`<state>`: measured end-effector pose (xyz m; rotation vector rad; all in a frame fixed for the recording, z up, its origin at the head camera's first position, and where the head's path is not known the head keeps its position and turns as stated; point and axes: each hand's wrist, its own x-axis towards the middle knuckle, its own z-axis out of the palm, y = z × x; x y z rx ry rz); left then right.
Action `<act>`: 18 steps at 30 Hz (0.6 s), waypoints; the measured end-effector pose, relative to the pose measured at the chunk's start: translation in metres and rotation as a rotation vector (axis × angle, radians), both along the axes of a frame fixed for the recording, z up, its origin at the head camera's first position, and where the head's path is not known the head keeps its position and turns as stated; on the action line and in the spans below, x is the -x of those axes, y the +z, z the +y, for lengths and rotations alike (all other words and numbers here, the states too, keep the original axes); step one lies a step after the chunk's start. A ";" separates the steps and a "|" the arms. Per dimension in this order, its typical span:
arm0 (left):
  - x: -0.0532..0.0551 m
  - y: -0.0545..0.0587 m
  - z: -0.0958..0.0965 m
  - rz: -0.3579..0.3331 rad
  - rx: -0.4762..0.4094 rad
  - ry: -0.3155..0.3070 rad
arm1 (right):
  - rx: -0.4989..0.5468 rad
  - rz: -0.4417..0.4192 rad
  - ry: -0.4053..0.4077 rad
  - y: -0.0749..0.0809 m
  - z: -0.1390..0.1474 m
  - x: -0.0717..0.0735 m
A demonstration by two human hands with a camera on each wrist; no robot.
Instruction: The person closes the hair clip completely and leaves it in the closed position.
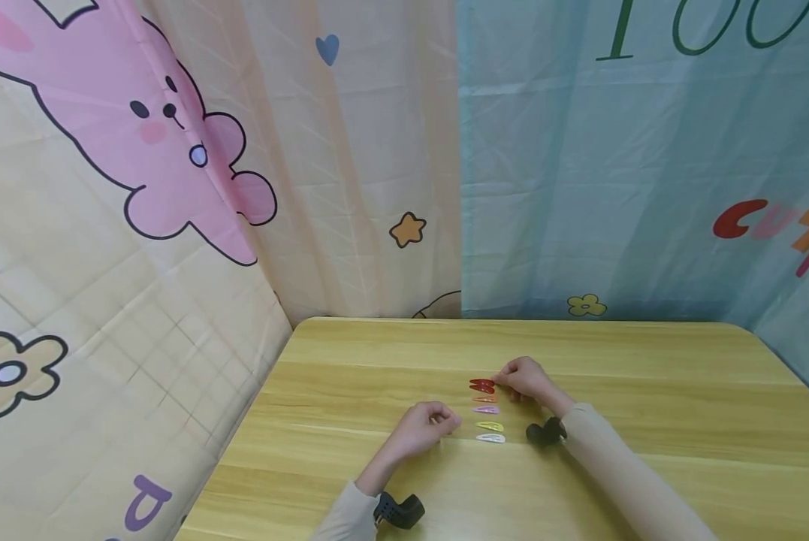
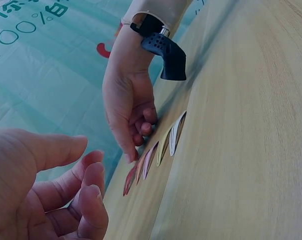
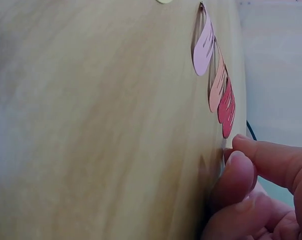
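Several snap hair clips lie in a column on the wooden table. At its far end are two red hair clips (image 1: 481, 383), followed toward me by an orange hair clip (image 1: 484, 399), a pink one (image 1: 487, 410), a yellow one (image 1: 490, 426) and a white one (image 1: 490, 438). My right hand (image 1: 526, 377) is at the right end of the red clips, its thumb and fingertips close beside their tips in the right wrist view. Left of the column, my left hand (image 1: 423, 428) hovers with loosely bent fingers and nothing between thumb and fingers (image 2: 93, 175).
The wooden table (image 1: 647, 376) stretches to both sides of the clips. Patterned curtains (image 1: 350, 150) hang behind its far edge and along the left. A black wrist camera (image 1: 544, 432) is worn on the right arm, another (image 1: 400, 512) on the left.
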<state>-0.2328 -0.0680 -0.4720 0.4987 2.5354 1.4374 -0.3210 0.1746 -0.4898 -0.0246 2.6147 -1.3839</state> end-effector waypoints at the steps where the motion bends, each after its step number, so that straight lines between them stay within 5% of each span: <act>1: 0.000 0.000 0.000 -0.002 0.000 0.002 | -0.003 -0.001 0.000 0.000 0.000 0.000; 18: 0.004 0.003 -0.012 0.033 0.009 -0.029 | 0.004 0.029 0.008 0.002 0.008 -0.015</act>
